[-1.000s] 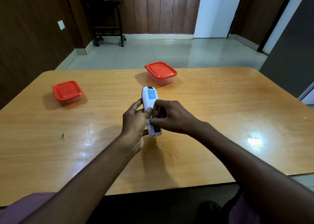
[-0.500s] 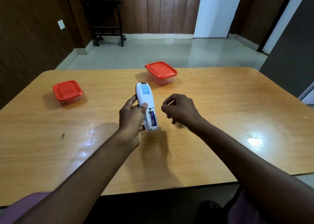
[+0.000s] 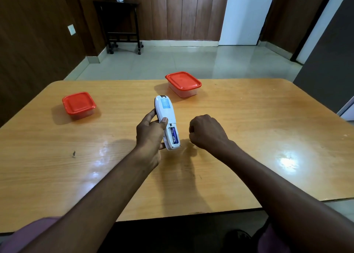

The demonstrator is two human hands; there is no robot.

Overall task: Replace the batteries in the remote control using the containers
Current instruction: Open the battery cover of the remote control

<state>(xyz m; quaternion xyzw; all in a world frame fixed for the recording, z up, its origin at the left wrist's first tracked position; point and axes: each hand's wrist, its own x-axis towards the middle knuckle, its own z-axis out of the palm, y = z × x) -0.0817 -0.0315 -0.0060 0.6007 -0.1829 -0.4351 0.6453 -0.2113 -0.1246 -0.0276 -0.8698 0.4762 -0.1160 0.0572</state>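
My left hand point(image 3: 151, 132) grips a white remote control point(image 3: 167, 122) above the table's middle, back side up, thumb pressed on its back. Its battery compartment is uncovered, with one blue battery point(image 3: 174, 135) lying in the right slot; the left slot looks empty. To the right of the remote, apart from it, my right hand point(image 3: 207, 132) is curled into a fist; the back of the hand hides whatever lies inside. Two clear containers with red lids stand closed: one at the far left point(image 3: 79, 105), one at the far middle point(image 3: 183, 83).
The wooden table point(image 3: 268, 137) is glossy, with a small dark mark point(image 3: 73, 153) at the left. Beyond its far edge lie a tiled floor and a dark side table point(image 3: 122, 26) against the wall.
My right hand left the remote's battery compartment and drew away to the right, closing into a fist. My left hand tilted the remote slightly left, showing the uncovered compartment.
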